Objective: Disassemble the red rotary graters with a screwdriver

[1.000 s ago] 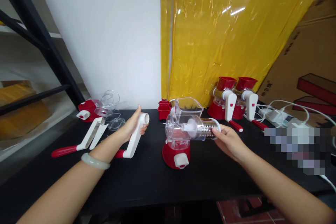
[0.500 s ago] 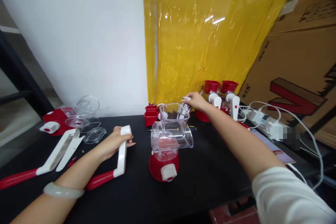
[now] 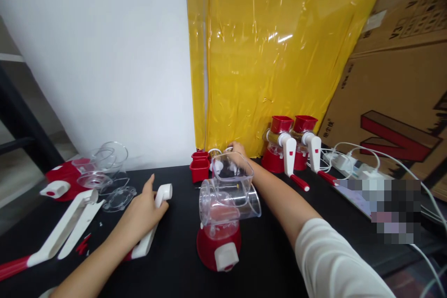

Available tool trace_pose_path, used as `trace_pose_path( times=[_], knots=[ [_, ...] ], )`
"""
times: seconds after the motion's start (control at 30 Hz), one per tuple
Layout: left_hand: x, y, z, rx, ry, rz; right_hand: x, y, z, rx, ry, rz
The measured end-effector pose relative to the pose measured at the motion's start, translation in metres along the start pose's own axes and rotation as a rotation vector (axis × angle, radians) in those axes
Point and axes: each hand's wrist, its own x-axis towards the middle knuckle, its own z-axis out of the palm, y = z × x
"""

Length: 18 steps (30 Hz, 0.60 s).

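Note:
My left hand (image 3: 145, 214) is closed around a white crank handle (image 3: 164, 193) above the black table, thumb raised; its red grip shows in part below the hand. My right hand (image 3: 239, 152) reaches behind the clear hopper, fingers on a white-rimmed grater drum (image 3: 228, 149) that is mostly hidden. Between my arms stands a rotary grater with a clear hopper and barrel (image 3: 228, 205) on a red base (image 3: 209, 251), a white knob (image 3: 226, 257) at its front. Next to my right hand is another drum (image 3: 214, 152), with red square pushers (image 3: 200, 170) to its left.
Two assembled graters (image 3: 282, 142) with cranks stand at the back right. Charger cables (image 3: 352, 156) and a flat tablet-like item (image 3: 352, 198) lie on the right. At the left are a red base (image 3: 66, 181), clear parts (image 3: 118, 198) and an opened crank handle (image 3: 64, 223).
My right hand has moved left and down with the drum, from above the hopper to behind it. My left hand still holds the crank handle, now lower and slightly left.

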Motion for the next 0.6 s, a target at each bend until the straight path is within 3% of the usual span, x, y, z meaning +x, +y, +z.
trace_pose_path(
  times=[0.13,0.3,0.6],
  knots=[
    [-0.002,0.002,0.003,0.119,-0.001,0.023,0.001,0.003,0.016,0.149,0.171,0.066],
    [-0.003,0.001,0.005,0.185,-0.007,0.03,0.001,-0.007,0.023,0.079,0.197,0.192],
    [-0.002,-0.001,0.01,0.194,-0.049,0.036,0.001,-0.002,0.02,0.137,0.31,0.188]
  ],
)
